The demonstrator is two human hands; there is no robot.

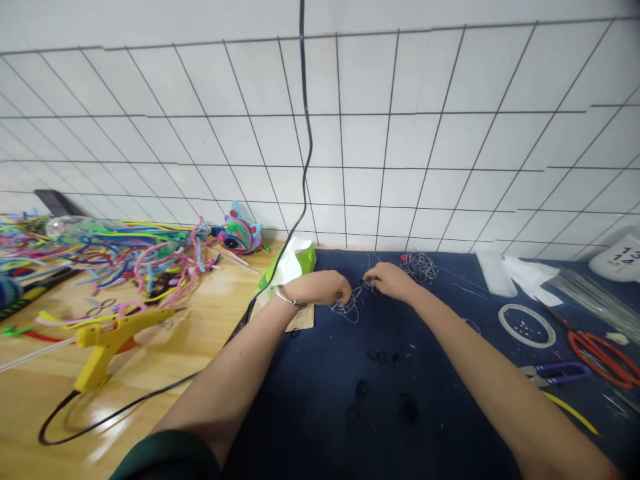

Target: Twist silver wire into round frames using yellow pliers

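Over the dark blue cloth, my left hand is closed on a small tangle of thin silvery wire, which hangs just below and right of its fingers. My right hand pinches wire at the upper right of that tangle, its fingertips close to my left hand. A larger ball of wire with a pink-red piece beside it lies behind my right hand. The exact grip of both hands is too small to make out.
A green tissue pack stands behind my left forearm. At left lie a yellow glue gun and colourful pipe cleaners. On the right are a round dish, purple-handled snips and red-handled scissors. A black cable hangs down the wall.
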